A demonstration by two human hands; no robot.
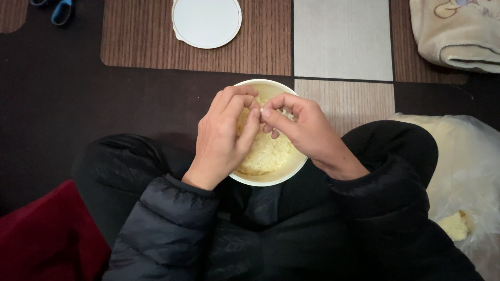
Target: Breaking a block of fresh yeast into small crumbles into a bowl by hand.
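A round white bowl point(271, 179) sits between my knees, filled with pale yellow crumbly dough point(268, 153). My left hand point(224, 138) and my right hand point(299, 127) are both over the bowl, fingertips meeting at its middle. Together they pinch a small piece of the dough just above the heap. Much of the bowl's far half is hidden by my fingers. My black padded sleeves reach in from the bottom of the view.
A round white lid point(207, 22) lies on the patterned brown carpet beyond the bowl. A clear plastic bag point(466, 171) with more yellow crumbs lies at my right knee. A beige folded blanket point(458, 31) is at top right, a dark red cushion point(44, 234) at bottom left.
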